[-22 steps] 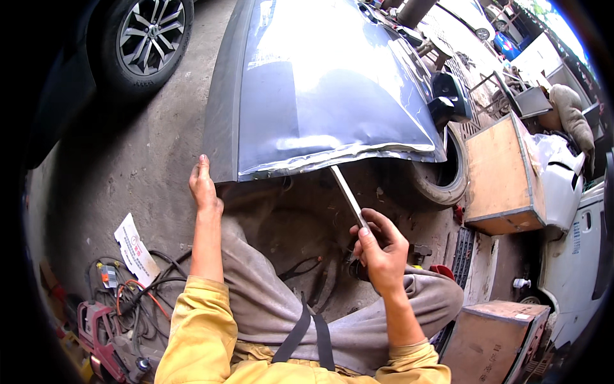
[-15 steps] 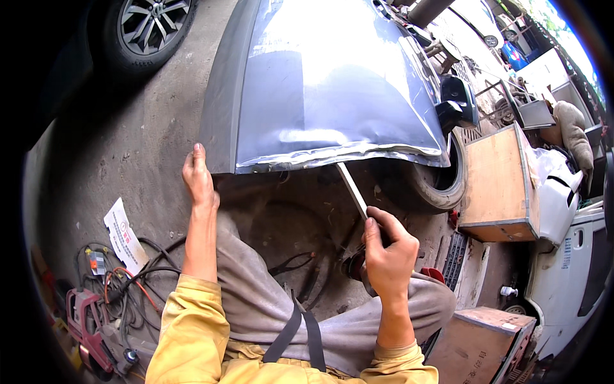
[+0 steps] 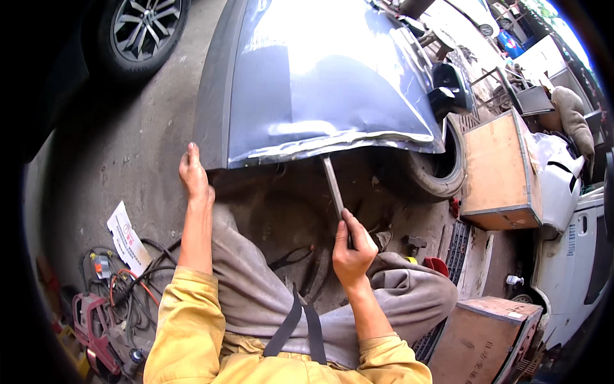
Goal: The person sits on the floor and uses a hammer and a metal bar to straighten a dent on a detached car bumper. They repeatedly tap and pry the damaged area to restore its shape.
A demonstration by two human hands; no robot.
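Observation:
A grey-blue car door (image 3: 262, 96) lies in front of me, its near edge crumpled and scraped to bare shiny metal. At its near left corner my left hand (image 3: 194, 174) grips the edge, thumb up along the side; the other fingers are mostly hidden. My right hand (image 3: 353, 251) is closed round a flat metal bar (image 3: 333, 185). The bar points away from me, and its far end meets the underside of the crumpled edge, where the tip is hidden. A black side mirror (image 3: 451, 89) is at the door's right side.
A tyre (image 3: 441, 179) lies under the door's right corner, beside a wooden crate (image 3: 499, 169). Another wooden box (image 3: 480, 339) stands lower right. Tangled cables (image 3: 137, 291) and a pinkish-red tool (image 3: 93, 326) lie at left. A parked car's wheel (image 3: 146, 29) is at upper left.
My right hand and the bar have swung left, so the bar stands steeper against the edge. My left hand keeps its hold on the corner. The whole view has shifted slightly.

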